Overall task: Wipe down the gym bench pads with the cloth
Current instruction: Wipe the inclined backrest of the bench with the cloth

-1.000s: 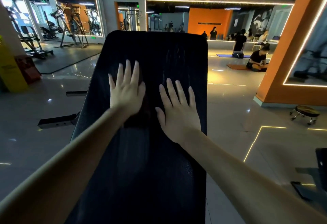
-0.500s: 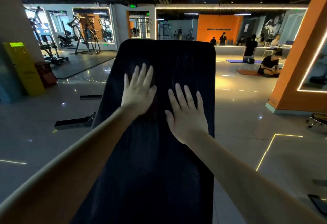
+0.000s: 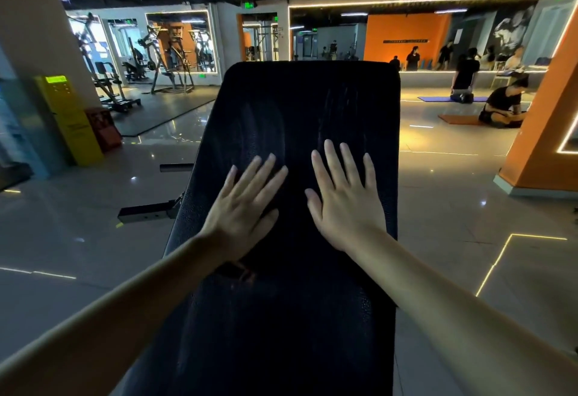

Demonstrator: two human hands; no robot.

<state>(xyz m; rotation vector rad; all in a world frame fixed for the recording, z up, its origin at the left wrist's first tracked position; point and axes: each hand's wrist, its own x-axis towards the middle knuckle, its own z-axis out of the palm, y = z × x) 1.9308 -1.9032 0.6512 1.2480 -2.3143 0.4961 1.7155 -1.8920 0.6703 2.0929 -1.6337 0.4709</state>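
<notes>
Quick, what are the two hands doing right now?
Left hand: open, flat on the bench pad.
Right hand: open, flat on the same pad.

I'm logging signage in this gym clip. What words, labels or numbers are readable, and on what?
No text is readable.
Green sign, overhead: blurred.
Yellow kiosk, lit panel and print: too small.
Dark strip on the orange wall: too small.
Bench pad: no marking visible.

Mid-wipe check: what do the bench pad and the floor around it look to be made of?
Bench pad: likely black vinyl or faux leather; pebbled grain, a soft sheen and faint streaks near the top. Floor: probably polished tile or stone; glossy, with sharp light reflections and faint joint lines.
</notes>
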